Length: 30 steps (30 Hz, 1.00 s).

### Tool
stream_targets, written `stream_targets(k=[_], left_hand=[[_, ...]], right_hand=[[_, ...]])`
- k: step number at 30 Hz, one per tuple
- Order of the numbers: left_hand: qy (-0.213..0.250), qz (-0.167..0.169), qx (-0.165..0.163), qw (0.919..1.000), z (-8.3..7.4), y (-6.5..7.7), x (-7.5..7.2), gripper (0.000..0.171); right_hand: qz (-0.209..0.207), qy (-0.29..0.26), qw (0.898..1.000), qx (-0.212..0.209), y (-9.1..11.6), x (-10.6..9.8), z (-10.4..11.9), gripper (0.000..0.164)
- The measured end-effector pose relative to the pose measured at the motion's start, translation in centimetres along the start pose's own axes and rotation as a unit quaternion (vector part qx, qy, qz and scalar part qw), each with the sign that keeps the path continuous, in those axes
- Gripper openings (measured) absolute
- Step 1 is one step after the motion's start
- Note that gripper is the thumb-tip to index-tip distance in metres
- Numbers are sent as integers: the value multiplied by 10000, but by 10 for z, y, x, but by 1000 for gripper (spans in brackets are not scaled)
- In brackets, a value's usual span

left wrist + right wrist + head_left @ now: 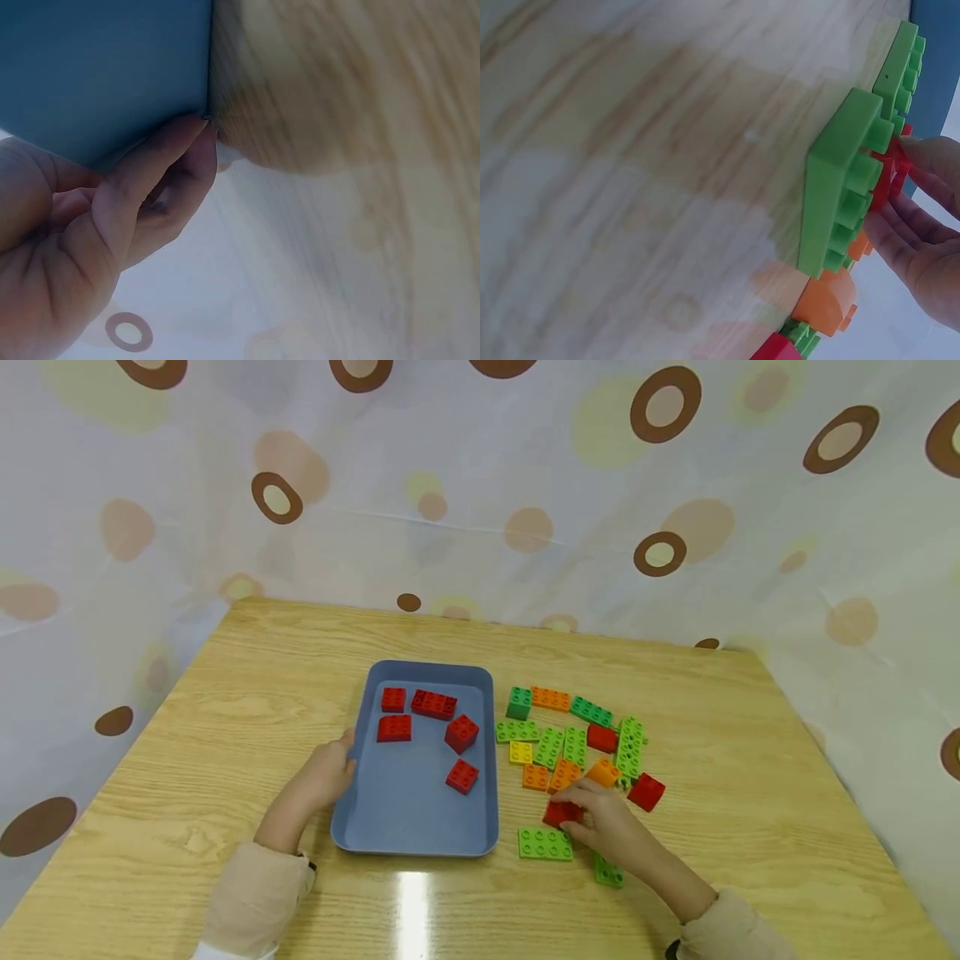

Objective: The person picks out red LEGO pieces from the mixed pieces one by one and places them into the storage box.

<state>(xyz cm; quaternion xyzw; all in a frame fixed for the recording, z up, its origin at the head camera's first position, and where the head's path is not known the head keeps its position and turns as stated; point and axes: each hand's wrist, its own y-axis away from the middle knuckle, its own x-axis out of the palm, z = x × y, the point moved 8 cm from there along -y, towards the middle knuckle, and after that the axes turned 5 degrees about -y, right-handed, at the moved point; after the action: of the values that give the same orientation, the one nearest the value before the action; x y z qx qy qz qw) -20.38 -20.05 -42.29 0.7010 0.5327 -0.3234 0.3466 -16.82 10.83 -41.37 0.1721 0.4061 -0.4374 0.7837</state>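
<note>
With our left hand (pixel 327 774) we grip the tray (pixel 408 814) by its side, seemingly to steady it, while our right hand (pixel 609 822) pinches a red block (pixel 561 813) near a green block (pixel 545 844).

Nothing readable here, folks
Can't make out a single word, number, brand or sign on the toy bricks (pixel 557 814), the blue-grey tray (pixel 408 814), the bench (pixel 187 777) or the patterned cloth (pixel 480 468) behind it.

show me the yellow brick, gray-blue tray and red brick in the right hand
Yellow brick (pixel 521 752): head view, on its studded top.
Gray-blue tray (pixel 408 817): head view, on its bare floor.
Held red brick (pixel 558 813): head view, on its uncovered part.
</note>
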Motion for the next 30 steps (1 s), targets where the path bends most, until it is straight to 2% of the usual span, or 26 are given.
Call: stream_targets(k=[4,8,14,19,22,30], left_hand=[[-2,-21,20,10000,-1,0,-1,48],[14,-34,37,10000,-2,1,-2,48],[13,-40,47,10000,-1,2,-2,48],[-16,-46,55,10000,-1,1,-2,48],[-47,-53,71,9999,-2,2,-2,48],[1,34,2,10000,3,-2,0,48]], right_hand=[[-32,9,9999,118,0,-3,0,31],[-234,143,9996,78,-2,-14,4,30],[-612,294,9974,-242,-15,-34,17,30],[-779,247,9949,-597,-33,-42,40,29],[-768,136,9942,-747,-46,-39,55,29],[-553,-363,9913,-1135,-75,-12,88,30]])
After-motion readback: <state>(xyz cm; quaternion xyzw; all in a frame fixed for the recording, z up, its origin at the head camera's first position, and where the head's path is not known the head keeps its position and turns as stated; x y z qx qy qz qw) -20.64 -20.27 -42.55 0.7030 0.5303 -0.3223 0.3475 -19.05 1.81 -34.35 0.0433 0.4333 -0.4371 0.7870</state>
